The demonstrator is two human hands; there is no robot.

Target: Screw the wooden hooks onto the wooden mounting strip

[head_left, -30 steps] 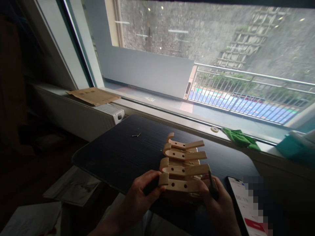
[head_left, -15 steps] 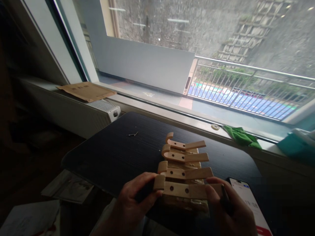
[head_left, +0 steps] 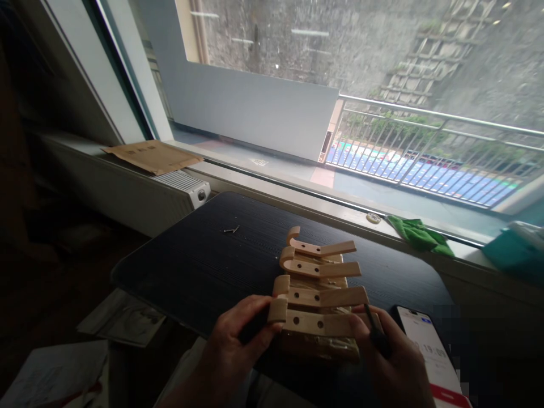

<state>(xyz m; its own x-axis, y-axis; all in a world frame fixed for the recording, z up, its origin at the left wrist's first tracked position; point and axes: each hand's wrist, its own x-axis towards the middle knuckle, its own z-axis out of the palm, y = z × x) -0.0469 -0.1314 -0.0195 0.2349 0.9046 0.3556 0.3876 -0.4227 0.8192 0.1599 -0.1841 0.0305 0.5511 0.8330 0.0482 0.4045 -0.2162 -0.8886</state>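
Rack [head_left: 317, 277]: four pale wooden hooks lie side by side across a wooden base. Their curled ends point left and each shows two screw holes. It sits on the near part of the table [head_left: 191, 266].
Near hook [head_left: 318, 324]: the rack's closest hook, lying level, with a hand at each end.
Left hand [head_left: 236, 345]: at the rack's near left corner, closed around the curled end of the near hook, thumb on top and fingers tucked under.
Right hand [head_left: 393, 362]: at the rack's near right corner, clenched round a tool, with fingertips touching the straight end of the near hook.
Tool [head_left: 376, 334]: a thin dark shaft rising from the right fist, tilted toward the rack. Its tip is too dark to make out.
Phone [head_left: 429, 354]: just right of the rack, flat on the table with its screen lit, partly under the right hand.
Screws [head_left: 232, 230]: two small ones on the table, well left of the rack and beyond it.
Green cloth [head_left: 419, 235]: crumpled on the sill beyond the rack, to its right.
Cardboard [head_left: 151, 156]: flat on the ledge far left of the rack, above a white heater [head_left: 182, 184].
Papers [head_left: 123, 323]: on the floor, left of the rack and below the table's edge.
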